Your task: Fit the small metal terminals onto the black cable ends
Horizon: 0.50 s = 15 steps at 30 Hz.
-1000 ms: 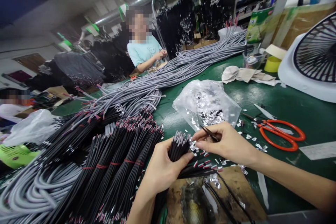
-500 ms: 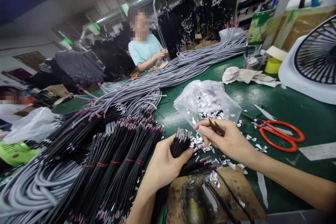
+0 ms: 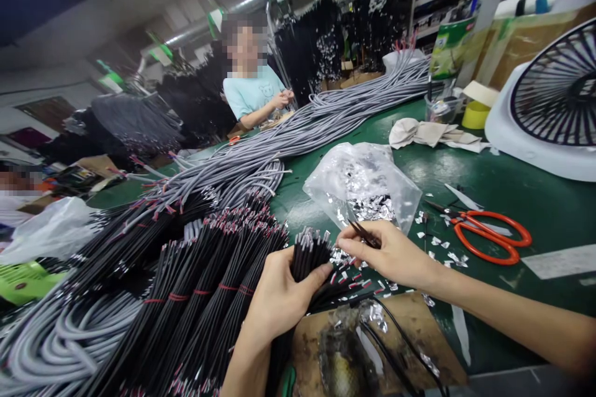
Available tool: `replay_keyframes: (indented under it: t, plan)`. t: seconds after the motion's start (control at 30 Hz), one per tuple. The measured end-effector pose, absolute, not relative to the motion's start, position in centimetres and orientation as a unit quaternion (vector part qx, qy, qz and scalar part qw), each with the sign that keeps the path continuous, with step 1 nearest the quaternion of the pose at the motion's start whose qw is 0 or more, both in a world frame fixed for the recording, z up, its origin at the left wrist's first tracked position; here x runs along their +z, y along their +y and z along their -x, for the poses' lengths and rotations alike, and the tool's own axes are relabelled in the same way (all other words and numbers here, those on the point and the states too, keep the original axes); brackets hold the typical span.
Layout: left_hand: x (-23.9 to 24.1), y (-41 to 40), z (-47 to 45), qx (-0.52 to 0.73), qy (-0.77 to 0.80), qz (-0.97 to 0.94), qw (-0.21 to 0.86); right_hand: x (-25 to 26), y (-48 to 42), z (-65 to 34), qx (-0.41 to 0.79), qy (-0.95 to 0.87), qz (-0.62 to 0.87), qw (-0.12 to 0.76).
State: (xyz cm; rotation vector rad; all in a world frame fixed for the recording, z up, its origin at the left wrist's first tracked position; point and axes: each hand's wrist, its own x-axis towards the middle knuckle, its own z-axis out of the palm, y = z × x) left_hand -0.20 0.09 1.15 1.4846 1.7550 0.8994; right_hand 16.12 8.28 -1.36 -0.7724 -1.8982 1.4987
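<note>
My left hand is wrapped round a bundle of black cables, its cut ends pointing up. My right hand is pinched just right of those ends, with thin dark tweezers lying across its fingers. Small silver and red bits are scattered on the green table under both hands. A clear plastic bag of silver bits lies just beyond my right hand.
Tied black cable bundles and long grey cables fill the left side. Orange-handled scissors lie at the right, a white fan behind them. A brown board sits near the table edge. A person in a light-blue shirt works across the table.
My right hand drew back from the cable ends, then returned close to them with the tweezers. The left hand kept hold of the bundle.
</note>
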Motion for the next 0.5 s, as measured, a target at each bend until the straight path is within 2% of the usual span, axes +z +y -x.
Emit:
replay_keyframes:
  t: [0.17,0.5]
  plan:
    - [1.3,0.0,-0.1,0.397,0.657,-0.561,0.311,-1.4,7.6,-16.4,0.484,-0.759,0.317,0.299]
    - [1.4,-0.3,-0.3,0.423,0.670,-0.535,0.294,-1.1,6.8,-16.4,0.421,-0.805,0.234,0.345]
